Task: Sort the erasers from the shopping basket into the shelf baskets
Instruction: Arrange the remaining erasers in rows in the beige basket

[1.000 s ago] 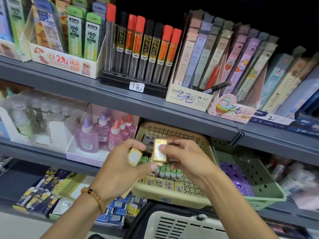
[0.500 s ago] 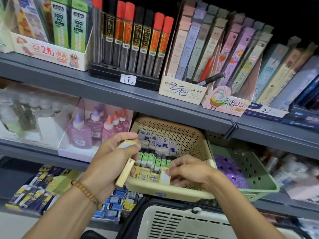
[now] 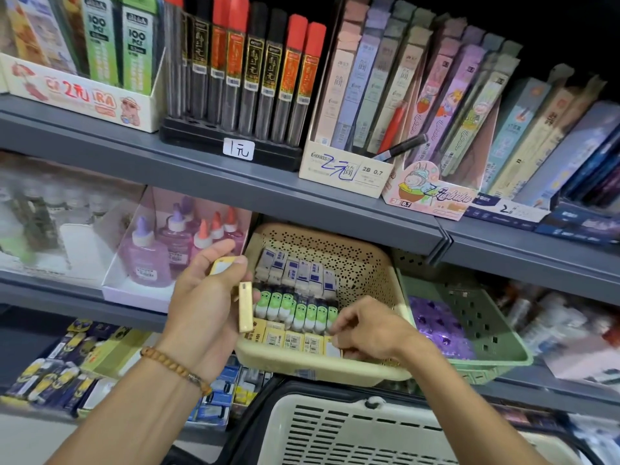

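Low in the middle of the frame we tuck a yellow eraser (image 3: 330,349) into the front row of the beige basket (image 3: 322,367), our right hand (image 3: 365,330) pinching it with curled fingers so it slots in beside its like, while our left hand (image 3: 204,303) grips two spare erasers (image 3: 245,307) just left of the basket, kept ready for their turn. We count about five blue erasers (image 3: 295,273) at the back, about eight green ones (image 3: 295,308) in the middle and roughly five yellow in front, with the shopping basket (image 3: 352,431) at the bottom edge
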`<state>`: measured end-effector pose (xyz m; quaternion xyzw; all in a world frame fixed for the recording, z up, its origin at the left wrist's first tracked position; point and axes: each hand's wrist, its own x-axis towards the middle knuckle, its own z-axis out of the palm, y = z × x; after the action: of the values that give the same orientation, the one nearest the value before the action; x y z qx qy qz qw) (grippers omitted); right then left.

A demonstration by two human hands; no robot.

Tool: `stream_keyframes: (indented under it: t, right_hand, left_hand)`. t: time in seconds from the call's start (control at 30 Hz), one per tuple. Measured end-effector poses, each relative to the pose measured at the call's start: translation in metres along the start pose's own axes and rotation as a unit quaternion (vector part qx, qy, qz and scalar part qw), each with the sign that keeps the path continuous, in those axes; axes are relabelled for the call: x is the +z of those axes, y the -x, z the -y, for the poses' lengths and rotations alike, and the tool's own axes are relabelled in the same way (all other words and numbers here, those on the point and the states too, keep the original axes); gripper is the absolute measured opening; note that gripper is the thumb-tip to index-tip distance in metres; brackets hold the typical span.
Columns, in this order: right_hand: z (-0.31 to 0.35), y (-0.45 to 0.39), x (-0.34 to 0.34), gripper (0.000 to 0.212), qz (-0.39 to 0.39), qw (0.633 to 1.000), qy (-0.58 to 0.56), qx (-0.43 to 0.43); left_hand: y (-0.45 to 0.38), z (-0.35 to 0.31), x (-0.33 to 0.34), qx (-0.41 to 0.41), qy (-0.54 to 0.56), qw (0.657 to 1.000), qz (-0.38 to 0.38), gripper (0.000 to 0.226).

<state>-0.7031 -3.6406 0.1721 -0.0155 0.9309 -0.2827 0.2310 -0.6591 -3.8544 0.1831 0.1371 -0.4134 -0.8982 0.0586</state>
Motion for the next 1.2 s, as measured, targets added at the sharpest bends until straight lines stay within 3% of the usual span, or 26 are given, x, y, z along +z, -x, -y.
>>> stream_keyframes:
  t: [0.1,0.23,0.43,0.57,0.7,0.73,0.87,1.03,1.13,1.2]
  right_hand:
    - [0.013,0.008,-0.002,0.019,-0.088,0.993,-0.003,-0.074]
    - [0.05,0.025,0.009,0.023,-0.003,0.965,-0.203,-0.165]
    - [0.073,0.022,0.032,0.03,-0.032,0.948,-0.219,-0.23]
    - [0.057,0.019,0.01,0.034,-0.035,0.95,-0.238,-0.199]
    - [0.031,0.012,-0.005,0.026,-0.043,0.96,-0.256,-0.102]
    - [0.028,0.009,-0.004,0.024,-0.042,0.959,-0.268,-0.083]
    - [0.033,-0.002,0.011,0.015,0.011,0.943,-0.328,-0.052]
    - [0.062,-0.012,0.037,0.009,0.06,0.965,-0.248,-0.059]
    - [0.067,-0.011,0.043,0.01,-0.002,0.992,-0.058,-0.109]
    - [0.07,-0.004,0.038,0.016,-0.062,0.982,-0.08,-0.156]
  left_hand:
    - [0.001,0.001,0.003,0.012,0.023,1.0,-0.002,0.026]
    - [0.002,0.004,0.01,0.037,0.032,0.999,-0.017,0.028]
    - [-0.001,0.006,0.012,0.02,0.015,1.0,-0.016,0.026]
    - [-0.002,0.002,0.009,-0.002,0.043,0.999,-0.006,0.033]
    - [0.0,-0.007,0.001,-0.001,0.005,1.0,0.02,0.084]
    - [0.0,-0.01,-0.002,-0.002,0.001,1.0,0.021,0.084]
    - [0.002,-0.02,-0.015,-0.016,-0.007,0.999,0.045,0.049]
    - [0.003,-0.021,-0.025,-0.022,-0.078,0.994,0.07,0.045]
    - [0.003,-0.02,-0.024,-0.02,-0.109,0.991,0.076,0.049]
    - [0.003,-0.018,-0.023,-0.021,-0.143,0.986,0.085,0.045]
